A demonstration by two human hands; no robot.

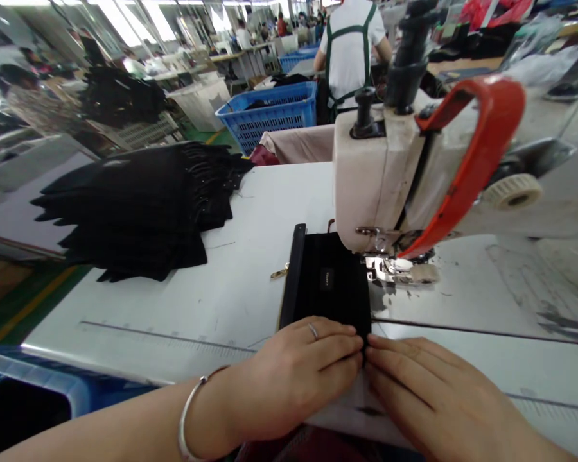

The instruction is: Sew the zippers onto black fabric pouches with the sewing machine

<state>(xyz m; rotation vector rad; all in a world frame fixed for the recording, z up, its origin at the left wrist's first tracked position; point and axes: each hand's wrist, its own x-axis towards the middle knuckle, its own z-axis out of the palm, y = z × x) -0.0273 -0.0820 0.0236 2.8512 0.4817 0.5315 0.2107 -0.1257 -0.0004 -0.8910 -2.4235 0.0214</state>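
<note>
A black fabric panel [340,301] with a small sewn label [326,279] lies on the sewing machine's white table. A zipper runs along its left side, and the gold zipper pull [280,272] sticks out there. The panel's right edge reaches the presser foot [383,268]. My left hand [301,369], with a ring and a bracelet, lies over the near part, its closed fingers gripping the edge. Opposite it, my right hand [424,385] holds the near right corner with fingers pressed together. Both thumbs are hidden.
A stack of black fabric pieces [139,199] lies at the table's left. The sewing machine head [370,179] with its red guard [486,141] stands at right. Behind are a blue basket [272,106] and a person [350,51]. Snips [566,324] lie far right.
</note>
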